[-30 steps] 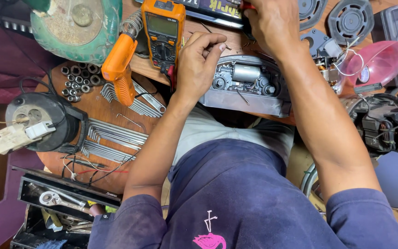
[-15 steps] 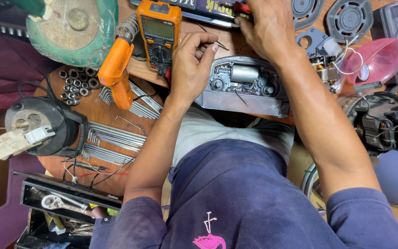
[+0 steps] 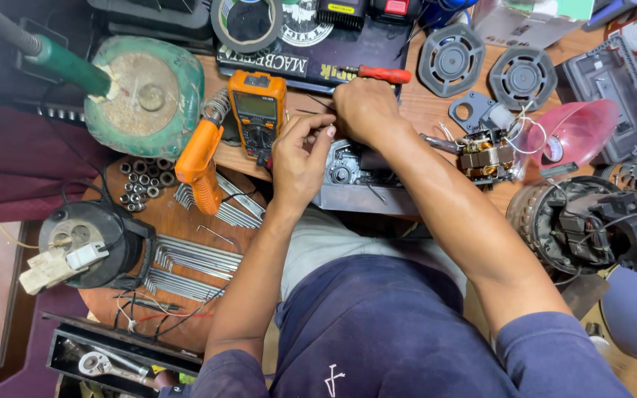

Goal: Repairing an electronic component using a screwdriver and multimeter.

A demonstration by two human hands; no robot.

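Note:
My left hand (image 3: pixel 300 158) pinches a small pale metal piece between thumb and fingertips, just right of the orange multimeter (image 3: pixel 257 110). My right hand (image 3: pixel 366 110) is curled knuckles-up, touching the left fingertips. Two thin dark probe pins (image 3: pixel 311 109) stick out from under it toward the meter. Both hands hover over a grey motor housing (image 3: pixel 355 184) at the table's near edge. A red-handled screwdriver (image 3: pixel 381 74) lies just beyond my right hand.
An orange glue gun (image 3: pixel 199 166), loose nuts (image 3: pixel 138 188), hex keys (image 3: pixel 193 258) and a black cable reel (image 3: pixel 86 243) lie left. A green disc (image 3: pixel 145 96) is far left. A small wound motor (image 3: pixel 484 155), pink cup (image 3: pixel 573 133) and large motor (image 3: pixel 584 225) sit right.
The view has tilted, showing more of the far table. My right hand came off the screwdriver's end and closed in against my left fingertips over the housing.

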